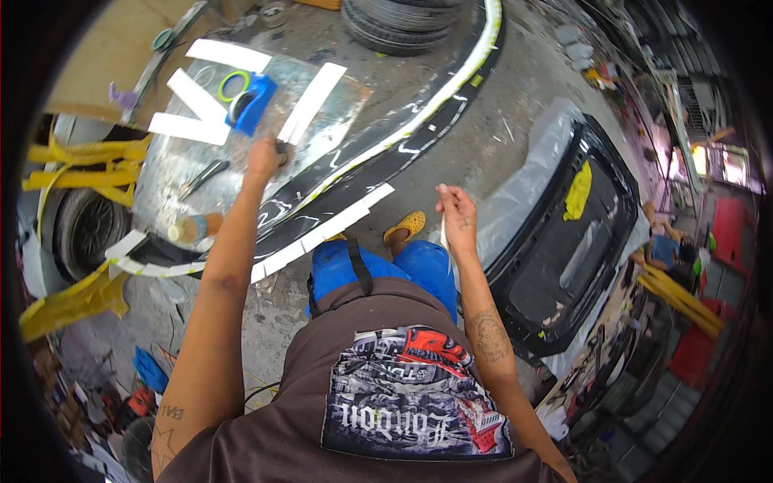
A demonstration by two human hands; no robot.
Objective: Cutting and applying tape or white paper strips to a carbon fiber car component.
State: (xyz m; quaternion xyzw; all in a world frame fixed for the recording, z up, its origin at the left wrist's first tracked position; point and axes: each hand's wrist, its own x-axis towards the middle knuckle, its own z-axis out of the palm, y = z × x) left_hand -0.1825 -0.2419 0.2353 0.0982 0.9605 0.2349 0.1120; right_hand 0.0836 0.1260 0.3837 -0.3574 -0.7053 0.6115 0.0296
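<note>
My left hand [265, 158] reaches over the worktable [173, 165], fingers curled by a small dark object I cannot make out. It is at the lower end of a white paper strip [316, 101]. Just beyond it a blue tape dispenser [256, 103] lies beside a green-yellow tape roll [233, 85]. My right hand [459, 216] is raised in front of me, fingertips pinched, a thin pale strip of tape [444, 236] hanging below. Between the hands runs a long curved black car trim panel [354, 161], edged with white and yellow-green masking tape and white paper pieces [322, 229].
More white paper strips [229, 55] and a black-handled tool [205, 179] lie on the table; a bottle of amber liquid [193, 229] stands near my left forearm. Stacked tyres [400, 24] are at the far side. A black car tailgate [564, 241] rests on plastic sheeting to the right.
</note>
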